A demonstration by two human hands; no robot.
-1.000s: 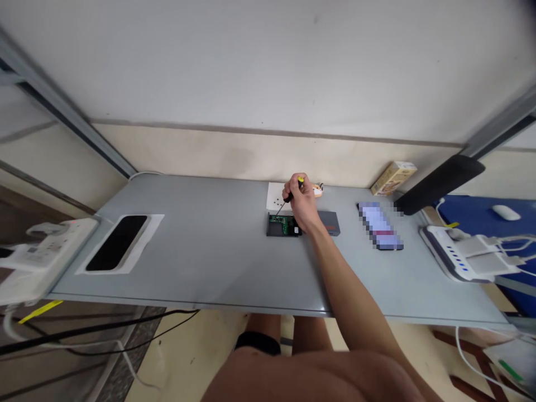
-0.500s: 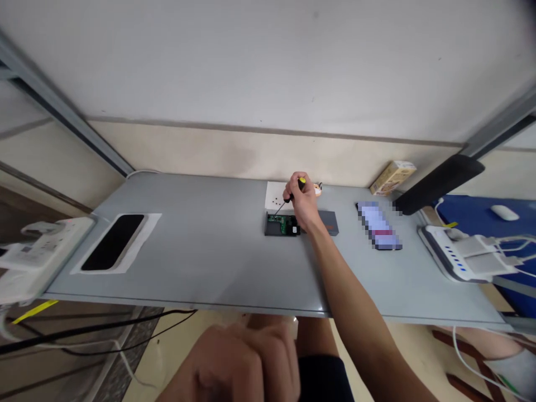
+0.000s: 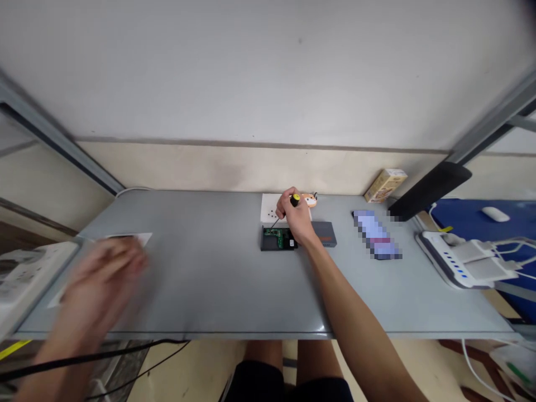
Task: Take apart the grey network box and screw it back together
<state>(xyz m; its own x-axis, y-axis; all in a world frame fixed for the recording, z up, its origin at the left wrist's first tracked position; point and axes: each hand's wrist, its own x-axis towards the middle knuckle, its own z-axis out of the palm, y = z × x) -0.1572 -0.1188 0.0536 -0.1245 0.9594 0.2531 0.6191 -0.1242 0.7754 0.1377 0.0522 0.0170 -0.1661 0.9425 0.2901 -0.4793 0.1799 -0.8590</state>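
My right hand is closed around a small screwdriver with a black and yellow handle. Its thin shaft slants down to the left, and the tip meets the green circuit board inside an open dark case. Beside the case, partly behind my right wrist, lies a dark grey cover. Several tiny dark screws lie on a white paper behind the case. My left hand is smeared by motion above the left part of the table, in front of a phone on white paper that it mostly hides.
On the grey table, a lit phone lies to the right. A yellowish box and a long black object stand behind it. Power strips with plugs sit at the right and left edges. An orange-white animal figure lies near the wall.
My left hand has swung from below the table's front edge, near my lap, up to the left part of the table. The screwdriver stays on the board in my right hand. The view has tilted slightly.
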